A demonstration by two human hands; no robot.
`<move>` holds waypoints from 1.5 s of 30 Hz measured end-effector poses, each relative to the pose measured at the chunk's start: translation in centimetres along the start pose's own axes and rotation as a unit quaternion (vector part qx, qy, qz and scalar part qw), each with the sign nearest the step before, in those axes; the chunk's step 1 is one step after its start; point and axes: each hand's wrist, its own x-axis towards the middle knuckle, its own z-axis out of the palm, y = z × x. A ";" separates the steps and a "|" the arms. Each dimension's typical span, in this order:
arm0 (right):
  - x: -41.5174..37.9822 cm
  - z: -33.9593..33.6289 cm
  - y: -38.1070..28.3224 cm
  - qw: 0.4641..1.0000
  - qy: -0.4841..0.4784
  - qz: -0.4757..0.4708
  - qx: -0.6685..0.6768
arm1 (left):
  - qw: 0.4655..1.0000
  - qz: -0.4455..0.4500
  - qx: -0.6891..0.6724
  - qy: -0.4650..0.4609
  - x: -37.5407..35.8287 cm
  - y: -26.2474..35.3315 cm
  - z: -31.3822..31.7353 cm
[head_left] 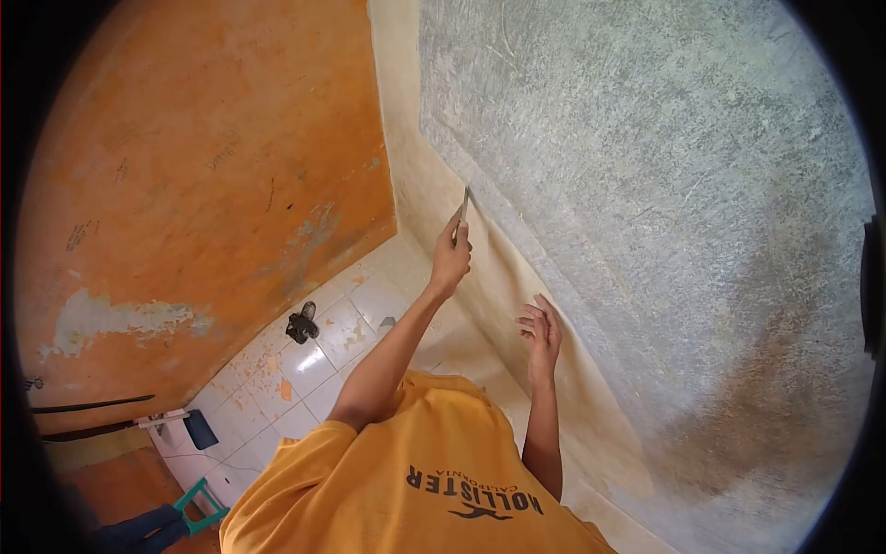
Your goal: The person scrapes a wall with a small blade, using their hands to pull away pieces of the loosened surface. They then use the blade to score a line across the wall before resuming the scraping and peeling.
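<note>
From my place far away, I follow these two bare hands through the head camera. The left hand [450,265] is closed around a thin tool [464,208], perhaps a scraper or a cutter, of which I cannot tell the exact kind. It is gripped near its lower part, I judge so that the narrow end stays free and can be directed precisely at the border. This end points up to the line where the grey textured surface [637,175] meets the beige surface [503,263] (the beige one shows soft folds, so maybe it is a loose sheet, but I am not certain). The right hand [544,337] grasps nothing that I can see; it is released, with the fingers partly spread and a little bent, near the same border. I suppose it is placed there to steady or to feel the beige material, but whether the fingertips touch it, I cannot tell. As for the positions, the tool lies in the left hand and reaches beyond its fingers, well apart from the right hand. The beige surface passes behind both hands, and the grey one begins just beside them, on the right.
</note>
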 end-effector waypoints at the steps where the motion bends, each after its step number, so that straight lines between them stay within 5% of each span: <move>1: 0.0 -0.1 0.0 1.000 0.001 0.003 -0.002 | 1.000 -0.003 0.008 0.005 -0.4 -0.2 0.2; 17: 1.2 1.7 -0.1 1.000 -0.014 0.024 -0.002 | 0.999 -0.036 -0.024 0.009 1.1 0.7 -0.4; 20: 1.1 1.6 -0.2 1.000 -0.015 0.026 -0.004 | 0.997 0.058 0.051 0.011 1.0 0.0 -0.6; 28: 1.5 2.2 0.5 1.000 -0.004 0.007 -0.003 | 0.992 0.084 0.086 0.034 2.3 0.7 -0.9; 34: 1.9 2.8 0.6 0.999 -0.011 0.034 -0.003 | 0.998 0.017 0.050 -0.014 0.1 0.6 -0.1; 41: 2.0 3.2 0.8 0.999 -0.016 0.035 0.003 | 0.994 0.049 0.082 0.042 1.7 0.6 -1.1; 45: 2.8 3.2 1.0 0.999 -0.019 0.035 0.010 | 0.999 0.023 0.049 -0.008 0.7 1.7 -0.9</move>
